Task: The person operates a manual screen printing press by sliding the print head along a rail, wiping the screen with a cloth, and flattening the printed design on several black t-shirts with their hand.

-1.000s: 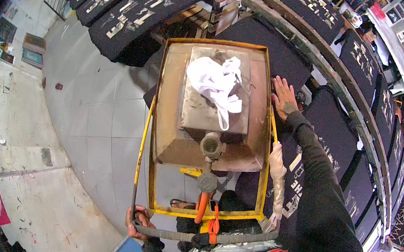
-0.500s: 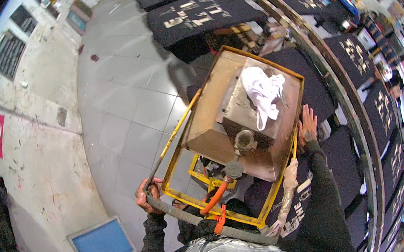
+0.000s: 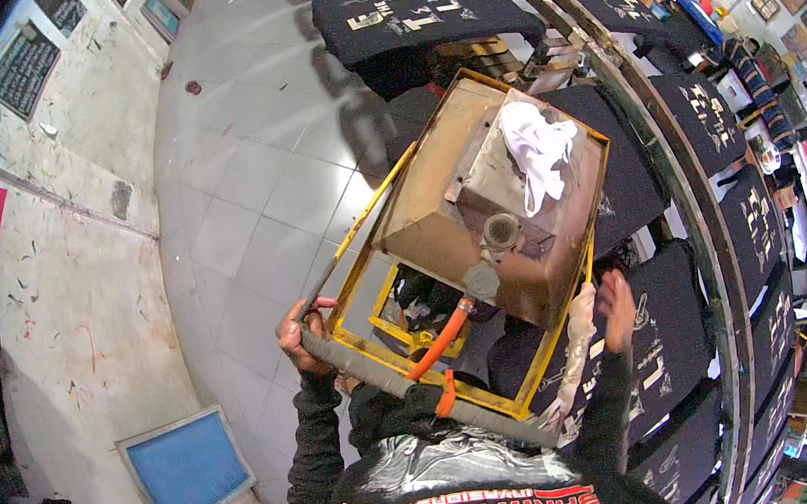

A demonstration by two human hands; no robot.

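Observation:
In front of me stands a brown metal heater-like hood [image 3: 426, 189] in a yellow frame [image 3: 359, 343]. A crumpled white cloth [image 3: 537, 150] lies on its top, and a round pipe fitting and an orange hose [image 3: 443, 341] come off its near side. My left hand [image 3: 301, 337] is wrapped round the left end of the grey padded handle bar [image 3: 362, 368]. My right hand [image 3: 617, 310] is raised, slightly blurred, just right of the tape-wrapped right bar [image 3: 576, 347]. Its fingers look stretched out, with nothing in them.
Black T-shirts [image 3: 425, 13] with pale prints lie on boards in rows along a long metal rail [image 3: 688, 187] on the right. A blue-meshed screen frame [image 3: 189, 472] leans against the left wall [image 3: 81, 332]. Grey floor tiles [image 3: 244, 186] run between.
My right hand has come back toward me from the hood's right edge and lifted. The hood and frame sit slightly further right in view. My left hand keeps its hold.

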